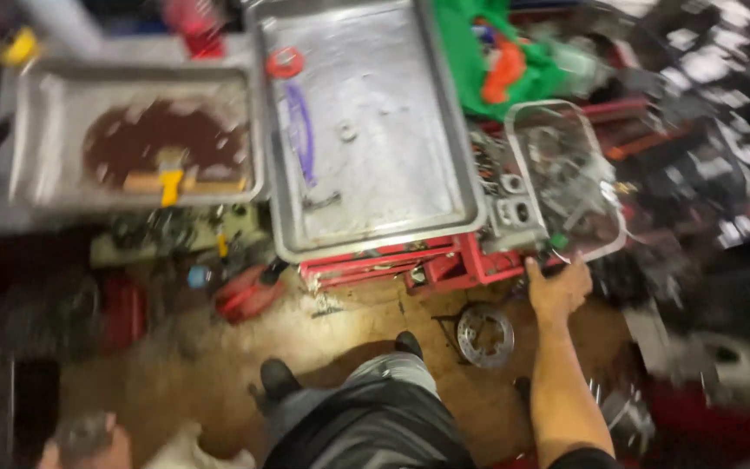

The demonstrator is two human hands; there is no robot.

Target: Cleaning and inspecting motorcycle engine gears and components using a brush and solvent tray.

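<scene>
Right hand (559, 291), fingers spread, touches the clear plastic tub of metal parts (566, 178) at its near rim. Large grey metal tray (366, 130) sits just left of the tub; a round metal disc (485, 336) lies on bare floor below it. Left hand (80, 443) blurred; grip cannot be told.

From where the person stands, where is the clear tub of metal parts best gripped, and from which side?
Probably by its near rim, from the person's side. The clear tub is open-topped and overhangs the red cart, so that edge is exposed. The right hand is already there. The left hand is low, far off.

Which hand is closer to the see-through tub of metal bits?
The right hand. It reaches up to the near edge of the clear tub. The left hand is low and far away, blurry, at the bottom corner.
</scene>
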